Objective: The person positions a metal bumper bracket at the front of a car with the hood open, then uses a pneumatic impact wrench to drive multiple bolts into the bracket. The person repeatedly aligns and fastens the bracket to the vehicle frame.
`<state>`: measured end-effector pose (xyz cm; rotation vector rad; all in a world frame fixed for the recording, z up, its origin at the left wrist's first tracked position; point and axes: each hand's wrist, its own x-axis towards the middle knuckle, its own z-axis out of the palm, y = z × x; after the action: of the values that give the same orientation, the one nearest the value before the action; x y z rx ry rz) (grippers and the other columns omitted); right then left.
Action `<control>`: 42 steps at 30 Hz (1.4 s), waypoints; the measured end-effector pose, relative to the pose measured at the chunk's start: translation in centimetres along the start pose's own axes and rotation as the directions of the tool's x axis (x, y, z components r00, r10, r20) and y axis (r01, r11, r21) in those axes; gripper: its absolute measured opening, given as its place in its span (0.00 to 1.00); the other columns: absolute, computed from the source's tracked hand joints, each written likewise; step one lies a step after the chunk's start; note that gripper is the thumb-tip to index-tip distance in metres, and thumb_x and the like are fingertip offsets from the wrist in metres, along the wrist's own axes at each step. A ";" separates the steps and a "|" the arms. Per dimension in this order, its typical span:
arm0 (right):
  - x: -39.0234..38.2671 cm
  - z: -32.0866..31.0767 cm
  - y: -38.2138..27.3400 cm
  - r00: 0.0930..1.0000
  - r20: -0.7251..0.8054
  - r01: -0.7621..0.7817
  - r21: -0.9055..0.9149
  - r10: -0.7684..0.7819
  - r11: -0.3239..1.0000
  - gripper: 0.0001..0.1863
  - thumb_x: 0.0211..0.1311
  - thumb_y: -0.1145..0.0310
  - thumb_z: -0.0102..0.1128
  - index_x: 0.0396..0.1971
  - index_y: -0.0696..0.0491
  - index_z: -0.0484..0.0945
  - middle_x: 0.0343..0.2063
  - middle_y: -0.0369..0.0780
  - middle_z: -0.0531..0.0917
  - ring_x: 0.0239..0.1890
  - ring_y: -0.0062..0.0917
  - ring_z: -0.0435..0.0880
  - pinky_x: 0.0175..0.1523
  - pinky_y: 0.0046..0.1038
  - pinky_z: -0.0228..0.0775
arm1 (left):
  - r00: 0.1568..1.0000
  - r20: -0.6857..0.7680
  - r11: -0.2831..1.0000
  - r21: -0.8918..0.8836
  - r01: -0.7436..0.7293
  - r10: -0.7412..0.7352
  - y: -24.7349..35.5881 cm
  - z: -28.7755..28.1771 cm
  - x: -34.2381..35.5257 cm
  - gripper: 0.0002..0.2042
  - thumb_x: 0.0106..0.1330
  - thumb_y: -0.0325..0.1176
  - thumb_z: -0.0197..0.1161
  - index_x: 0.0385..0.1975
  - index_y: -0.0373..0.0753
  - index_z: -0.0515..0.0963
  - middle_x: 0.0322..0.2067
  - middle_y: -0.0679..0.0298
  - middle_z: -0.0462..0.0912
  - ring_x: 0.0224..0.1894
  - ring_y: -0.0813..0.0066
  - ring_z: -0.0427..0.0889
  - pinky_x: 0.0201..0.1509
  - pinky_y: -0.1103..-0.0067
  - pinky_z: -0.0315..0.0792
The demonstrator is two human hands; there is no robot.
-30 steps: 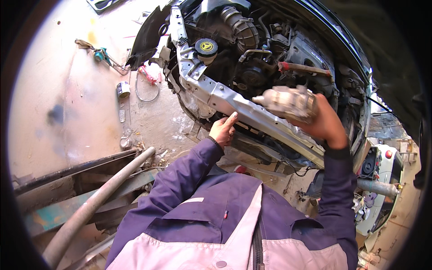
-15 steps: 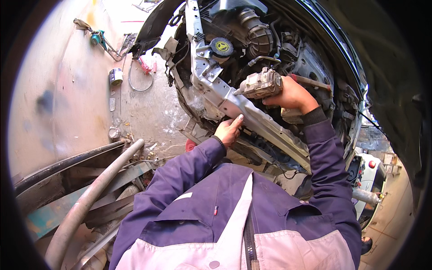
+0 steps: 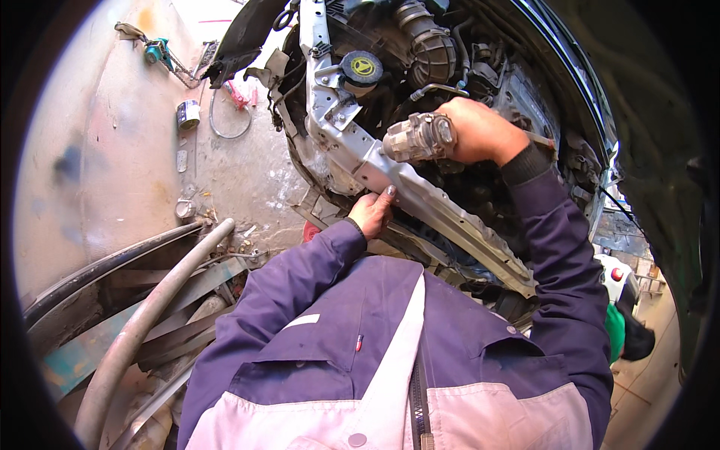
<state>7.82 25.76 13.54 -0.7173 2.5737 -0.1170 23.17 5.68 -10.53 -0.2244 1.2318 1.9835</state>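
Observation:
My right hand [image 3: 480, 131] grips a grimy grey metal car part [image 3: 418, 138], roughly cylindrical, and holds it over the open engine bay [image 3: 450, 52]. My left hand [image 3: 373, 212] rests on the underside of the bare silver front crossmember [image 3: 420, 191] of the car, fingers curled on its edge. A black reservoir cap with a yellow mark [image 3: 362, 67] sits just left of the held part. A ribbed black intake hose [image 3: 424, 34] lies behind it. Purple sleeves cover both forearms.
A grey hose [image 3: 142, 330] and stacked metal strips lie at lower left. On the dusty concrete floor are a small tin can [image 3: 187, 115], a loop of wire [image 3: 225, 124] and a teal tool [image 3: 157, 52]. A detached black fender liner [image 3: 244, 37] hangs at top.
My right hand has carried the metal part leftward and deeper over the engine bay. My left hand stays on the crossmember. The view has shifted closer to the car.

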 end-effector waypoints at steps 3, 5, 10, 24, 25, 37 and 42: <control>0.7 -0.3 0.5 1.000 -0.016 0.001 0.019 -0.001 1.000 0.14 0.52 0.66 0.80 0.38 0.55 0.92 0.36 0.52 0.92 0.42 0.54 0.92 0.50 0.46 0.87 | 1.000 0.027 0.997 0.077 -0.015 0.013 -0.2 -0.4 0.3 0.39 0.79 0.76 0.57 0.25 0.39 0.76 0.17 0.66 0.73 0.14 0.74 0.70 0.17 0.72 0.64; 1.0 0.4 1.0 0.999 -0.004 0.036 0.123 -0.036 0.992 0.17 0.50 0.68 0.79 0.41 0.56 0.91 0.38 0.53 0.93 0.44 0.54 0.91 0.52 0.45 0.87 | 1.000 0.014 0.996 0.085 0.009 -0.010 -0.3 -0.4 0.4 0.40 0.79 0.77 0.56 0.23 0.40 0.75 0.17 0.66 0.73 0.14 0.73 0.71 0.18 0.72 0.63; -0.1 2.4 2.3 0.999 -0.022 0.039 0.410 -0.033 0.911 0.27 0.44 0.71 0.83 0.50 0.56 0.90 0.46 0.51 0.94 0.49 0.50 0.92 0.59 0.42 0.85 | 1.000 0.001 0.999 0.046 0.006 -0.006 0.1 0.0 0.1 0.39 0.78 0.76 0.59 0.25 0.39 0.76 0.18 0.67 0.72 0.16 0.75 0.69 0.19 0.73 0.63; -2.8 0.9 0.9 0.995 -0.034 -0.089 0.135 0.095 0.987 0.20 0.44 0.66 0.84 0.40 0.57 0.92 0.38 0.55 0.91 0.43 0.56 0.90 0.53 0.47 0.86 | 0.996 -0.055 0.997 0.000 0.075 -0.075 1.2 -0.3 -0.7 0.30 0.83 0.65 0.63 0.30 0.43 0.76 0.21 0.71 0.69 0.16 0.78 0.61 0.19 0.76 0.56; -3.1 0.9 0.8 0.993 -0.043 -0.101 0.145 0.108 0.984 0.21 0.44 0.66 0.85 0.40 0.57 0.92 0.38 0.55 0.91 0.44 0.56 0.90 0.53 0.47 0.86 | 0.996 -0.062 0.997 0.006 0.071 -0.070 1.4 -0.2 -0.9 0.29 0.83 0.64 0.63 0.31 0.41 0.78 0.21 0.69 0.72 0.16 0.77 0.64 0.20 0.75 0.60; -12.5 2.9 0.0 0.934 -0.301 -0.090 0.321 0.192 0.943 0.17 0.52 0.66 0.82 0.39 0.60 0.89 0.34 0.57 0.89 0.40 0.59 0.88 0.47 0.43 0.84 | 0.603 0.297 -0.095 0.934 -0.343 0.740 14.0 -0.1 -1.7 0.14 0.72 0.40 0.75 0.54 0.45 0.87 0.40 0.59 0.91 0.41 0.52 0.93 0.45 0.64 0.86; -22.2 6.9 -1.6 0.798 -0.454 -0.213 0.402 0.396 0.890 0.20 0.50 0.69 0.85 0.42 0.57 0.86 0.44 0.52 0.89 0.45 0.53 0.87 0.55 0.40 0.81 | 0.798 0.396 -0.169 0.918 -0.359 0.455 16.9 -1.2 1.1 0.11 0.71 0.41 0.75 0.48 0.45 0.90 0.43 0.57 0.91 0.46 0.50 0.92 0.51 0.60 0.85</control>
<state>28.51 35.93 16.90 -0.1254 3.0316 -0.7177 10.48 1.40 -0.16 1.0354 2.7306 0.8666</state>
